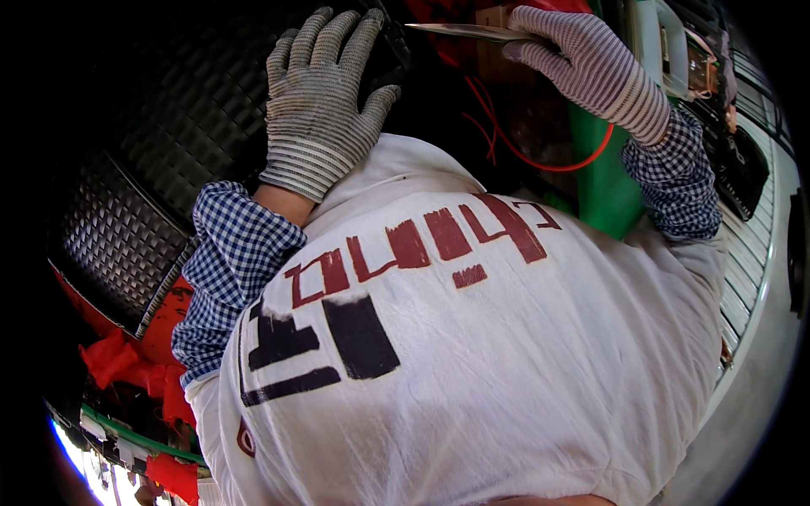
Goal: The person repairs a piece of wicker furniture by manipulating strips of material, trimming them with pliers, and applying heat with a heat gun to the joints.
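My left hand (325, 105), in a grey striped knit glove, lies flat with its fingers stretched out on a black woven panel (202, 101) at the upper left. At the upper right, my right hand (582, 67), in a similar glove, is closed round the rear of a slim pointed metal blade (472, 32). The blade's tip points left, toward the left hand's fingertips, with a gap between them. Its handle, if it has one, is hidden in the glove. Dark shadow hides much of the woven piece's far edge.
A red cord (548, 169) curves below the right hand, beside green material (603, 185). A brown box (492, 55) stands behind the blade. Another woven black section (122, 240) sits at the left, near red cloth (126, 367). Pale slats (755, 244) run down the right side.
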`<action>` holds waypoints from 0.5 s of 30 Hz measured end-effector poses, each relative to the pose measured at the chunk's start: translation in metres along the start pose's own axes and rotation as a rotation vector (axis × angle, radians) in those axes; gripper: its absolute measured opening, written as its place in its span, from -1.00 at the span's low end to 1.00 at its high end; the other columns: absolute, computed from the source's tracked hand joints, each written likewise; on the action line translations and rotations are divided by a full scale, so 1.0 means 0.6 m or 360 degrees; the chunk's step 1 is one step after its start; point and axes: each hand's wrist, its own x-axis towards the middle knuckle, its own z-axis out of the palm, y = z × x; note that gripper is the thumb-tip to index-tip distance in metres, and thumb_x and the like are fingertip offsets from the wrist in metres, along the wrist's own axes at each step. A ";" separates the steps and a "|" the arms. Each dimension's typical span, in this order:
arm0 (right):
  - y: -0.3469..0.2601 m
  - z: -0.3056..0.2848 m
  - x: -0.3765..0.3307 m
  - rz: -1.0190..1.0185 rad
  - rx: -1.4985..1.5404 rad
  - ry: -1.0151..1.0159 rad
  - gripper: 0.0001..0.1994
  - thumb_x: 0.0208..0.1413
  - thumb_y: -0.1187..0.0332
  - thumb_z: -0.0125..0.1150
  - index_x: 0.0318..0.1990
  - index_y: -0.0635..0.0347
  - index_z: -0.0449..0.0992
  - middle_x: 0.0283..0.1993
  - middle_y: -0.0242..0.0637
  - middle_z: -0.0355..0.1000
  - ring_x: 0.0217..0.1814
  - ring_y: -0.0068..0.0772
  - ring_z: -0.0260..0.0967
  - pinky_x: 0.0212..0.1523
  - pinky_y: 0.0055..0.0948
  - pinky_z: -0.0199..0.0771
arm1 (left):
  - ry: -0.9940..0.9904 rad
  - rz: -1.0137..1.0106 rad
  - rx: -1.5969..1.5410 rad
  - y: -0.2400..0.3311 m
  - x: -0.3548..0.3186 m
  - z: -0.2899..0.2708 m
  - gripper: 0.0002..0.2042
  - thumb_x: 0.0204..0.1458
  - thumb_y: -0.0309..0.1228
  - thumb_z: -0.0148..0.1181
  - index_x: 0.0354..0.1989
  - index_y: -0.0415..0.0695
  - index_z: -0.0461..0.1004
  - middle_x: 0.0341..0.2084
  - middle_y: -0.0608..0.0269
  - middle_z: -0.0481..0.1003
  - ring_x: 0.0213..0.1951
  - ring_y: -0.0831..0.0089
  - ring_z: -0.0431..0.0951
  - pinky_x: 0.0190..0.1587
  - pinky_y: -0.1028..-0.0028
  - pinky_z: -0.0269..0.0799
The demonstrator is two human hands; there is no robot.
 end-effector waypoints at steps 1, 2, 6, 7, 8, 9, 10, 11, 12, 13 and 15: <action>0.002 0.000 0.000 0.0078 -0.0010 -0.0056 -0.84 0.23 0.32 0.27 -0.23 0.23 0.50 -0.52 -0.10 0.43 -0.48 -0.03 0.47 -0.44 -0.21 0.43 | -0.0005 -0.0005 0.0015 -0.001 0.000 0.001 -0.27 0.12 0.05 0.29 0.46 0.15 0.23 0.40 0.14 0.25 0.45 0.14 0.16 0.51 0.00 -0.10; 0.000 -0.001 0.000 0.0076 -0.0008 -0.0058 -0.84 0.23 0.32 0.27 -0.23 0.23 0.50 -0.52 -0.10 0.43 -0.48 -0.03 0.47 -0.44 -0.21 0.43 | -0.0009 -0.0011 0.0030 -0.002 -0.001 0.001 -0.26 0.11 0.05 0.29 0.46 0.15 0.23 0.40 0.14 0.25 0.45 0.15 0.16 0.51 0.00 -0.10; 0.006 0.032 0.003 0.0231 -0.0228 -0.0336 -0.73 0.29 0.16 0.20 -0.06 0.15 0.59 -0.35 -0.09 0.57 -0.30 -0.09 0.60 -0.24 -0.23 0.58 | -0.0008 0.0015 0.0027 -0.005 -0.003 0.000 -0.26 0.11 0.06 0.29 0.46 0.16 0.23 0.40 0.15 0.25 0.45 0.15 0.16 0.50 0.00 -0.10; 0.012 0.042 0.001 0.0031 -0.0277 -0.0168 -0.75 0.30 0.16 0.19 -0.09 0.14 0.58 -0.39 -0.11 0.55 -0.36 -0.10 0.57 -0.29 -0.25 0.56 | -0.0009 0.0014 0.0027 -0.005 -0.003 -0.001 -0.26 0.12 0.06 0.29 0.46 0.16 0.22 0.40 0.14 0.25 0.45 0.15 0.15 0.51 0.01 -0.11; 0.015 0.047 0.001 -0.0169 -0.0323 0.0000 -0.76 0.32 0.16 0.18 -0.11 0.13 0.57 -0.44 -0.14 0.52 -0.43 -0.12 0.55 -0.34 -0.27 0.54 | -0.0009 0.0014 0.0027 -0.005 -0.004 -0.001 -0.27 0.12 0.06 0.28 0.46 0.16 0.22 0.40 0.14 0.25 0.45 0.15 0.15 0.51 0.01 -0.11; 0.016 0.048 0.003 -0.0148 -0.0323 -0.0029 -0.75 0.31 0.14 0.20 -0.12 0.14 0.57 -0.43 -0.13 0.53 -0.43 -0.11 0.54 -0.35 -0.26 0.54 | -0.0008 0.0010 0.0026 -0.005 -0.005 0.000 -0.27 0.12 0.06 0.28 0.46 0.16 0.22 0.40 0.14 0.25 0.45 0.15 0.15 0.51 0.01 -0.11; 0.015 0.049 0.003 -0.0151 -0.0323 -0.0030 -0.75 0.31 0.14 0.20 -0.12 0.14 0.57 -0.43 -0.13 0.53 -0.43 -0.11 0.54 -0.35 -0.26 0.54 | 0.0026 0.0017 -0.0005 -0.004 -0.004 -0.001 -0.27 0.09 0.04 0.32 0.45 0.19 0.25 0.39 0.16 0.27 0.45 0.15 0.16 0.50 0.02 -0.10; 0.015 0.050 0.003 -0.0152 -0.0335 -0.0047 -0.74 0.31 0.14 0.20 -0.11 0.14 0.58 -0.43 -0.13 0.53 -0.44 -0.11 0.54 -0.35 -0.26 0.54 | 0.0060 0.0024 -0.0036 -0.002 -0.003 -0.005 -0.27 0.06 0.03 0.35 0.43 0.22 0.28 0.37 0.17 0.29 0.44 0.14 0.16 0.49 0.02 -0.08; 0.015 0.051 0.003 -0.0152 -0.0346 -0.0064 -0.74 0.31 0.13 0.20 -0.11 0.13 0.58 -0.43 -0.13 0.53 -0.44 -0.10 0.54 -0.35 -0.26 0.54 | 0.0061 0.0020 -0.0035 0.003 -0.003 -0.014 -0.27 0.06 0.03 0.35 0.43 0.22 0.28 0.37 0.17 0.29 0.44 0.14 0.16 0.49 0.02 -0.08; 0.016 0.052 0.002 -0.0151 -0.0344 -0.0063 -0.74 0.31 0.13 0.20 -0.11 0.13 0.58 -0.43 -0.13 0.53 -0.44 -0.10 0.54 -0.35 -0.26 0.54 | 0.0055 0.0010 -0.0114 0.016 0.003 -0.044 -0.34 0.03 -0.09 0.34 0.34 0.04 0.36 0.27 0.10 0.35 0.37 0.10 0.22 0.43 0.04 0.01; 0.016 0.056 0.004 -0.0141 -0.0318 -0.0096 -0.72 0.32 0.11 0.19 -0.10 0.14 0.59 -0.44 -0.13 0.54 -0.44 -0.10 0.54 -0.36 -0.26 0.54 | 0.0053 -0.0005 -0.0196 0.020 0.005 -0.058 -0.41 0.00 -0.21 0.34 0.24 -0.14 0.44 0.17 0.03 0.41 0.30 0.05 0.29 0.37 0.06 0.10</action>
